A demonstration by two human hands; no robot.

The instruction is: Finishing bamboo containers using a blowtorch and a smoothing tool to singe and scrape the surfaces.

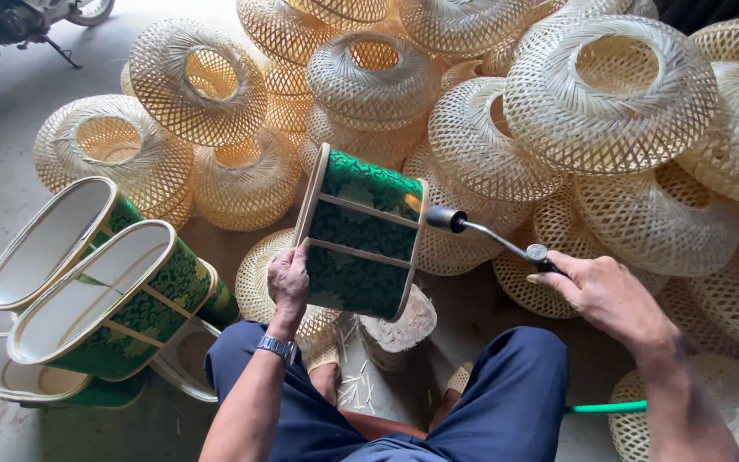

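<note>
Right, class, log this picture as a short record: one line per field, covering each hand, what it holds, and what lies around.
left hand: left hand grips the rim of a green fabric lampshade resting on a wood stump
right hand: right hand holds a metal torch wand, nozzle at the shade's edge
hose: green hose beside the right knee
finished pile: green lampshades on the floor to the left
background: heap of woven bamboo lampshades
</note>
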